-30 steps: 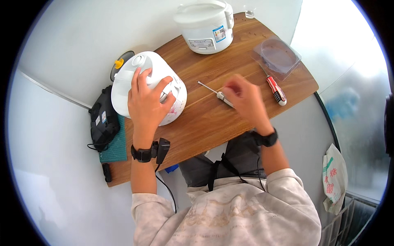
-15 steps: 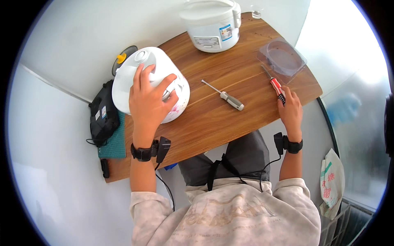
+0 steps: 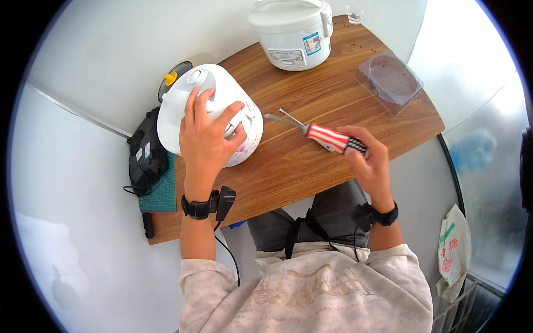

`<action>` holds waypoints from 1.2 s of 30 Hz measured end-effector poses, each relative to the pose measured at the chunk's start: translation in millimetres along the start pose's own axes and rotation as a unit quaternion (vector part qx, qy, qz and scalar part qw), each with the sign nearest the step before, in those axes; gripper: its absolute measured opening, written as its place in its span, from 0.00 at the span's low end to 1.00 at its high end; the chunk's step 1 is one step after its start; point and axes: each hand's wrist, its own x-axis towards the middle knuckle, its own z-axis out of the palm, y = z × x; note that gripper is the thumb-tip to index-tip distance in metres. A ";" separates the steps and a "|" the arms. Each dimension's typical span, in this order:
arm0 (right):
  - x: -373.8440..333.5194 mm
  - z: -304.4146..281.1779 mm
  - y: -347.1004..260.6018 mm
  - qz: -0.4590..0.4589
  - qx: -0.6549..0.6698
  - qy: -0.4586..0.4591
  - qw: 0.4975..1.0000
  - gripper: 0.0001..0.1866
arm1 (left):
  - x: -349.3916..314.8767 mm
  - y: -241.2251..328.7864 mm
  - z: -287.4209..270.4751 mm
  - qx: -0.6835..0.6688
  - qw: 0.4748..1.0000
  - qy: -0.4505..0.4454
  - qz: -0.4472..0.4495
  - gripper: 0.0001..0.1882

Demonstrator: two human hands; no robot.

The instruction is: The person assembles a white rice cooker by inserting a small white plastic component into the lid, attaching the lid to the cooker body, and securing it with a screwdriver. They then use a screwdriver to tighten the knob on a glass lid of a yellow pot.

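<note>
A white, rounded appliance [image 3: 247, 91] with a pink flower pattern sits at the left of the table. My left hand [image 3: 206, 133] lies over its top, fingers spread and thumb near a small slot or latch, which the hand partly hides. In my right hand [image 3: 369, 161] is a knife [image 3: 327, 137] with a red-and-white striped, black-chequered handle. Its blade points left toward the appliance, with the tip close to its side but seemingly apart. Beneath the knife lies a screwdriver [image 3: 290, 116]; its grey handle is mostly covered by the knife's handle.
A white rice cooker [image 3: 288, 41] stands at the back, near a small clear cup [image 3: 354, 18]. A clear plastic tray [image 3: 388, 80] lies at the right. Left of the appliance are a black case [image 3: 145, 150], a green mat [image 3: 158, 194] and a dark disc with a yellow knob [image 3: 170, 79].
My right hand has picked up the knife from beside the plastic tray and carried it left, over the screwdriver. The left hand keeps its place on the appliance.
</note>
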 end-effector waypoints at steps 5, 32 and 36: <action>8.0 24.0 5.6 -0.006 0.030 -0.036 0.999 0.17 | 1.2 -0.5 -2.3 -0.006 1.000 0.001 0.000 0.21; 9.1 26.6 -7.2 0.025 0.093 -0.071 0.993 0.24 | 0.5 -0.7 -1.3 0.006 1.000 -0.003 0.005 0.21; 7.1 23.8 -5.5 -0.004 0.039 -0.072 0.997 0.20 | 1.1 1.0 -2.0 0.004 1.000 -0.009 0.009 0.22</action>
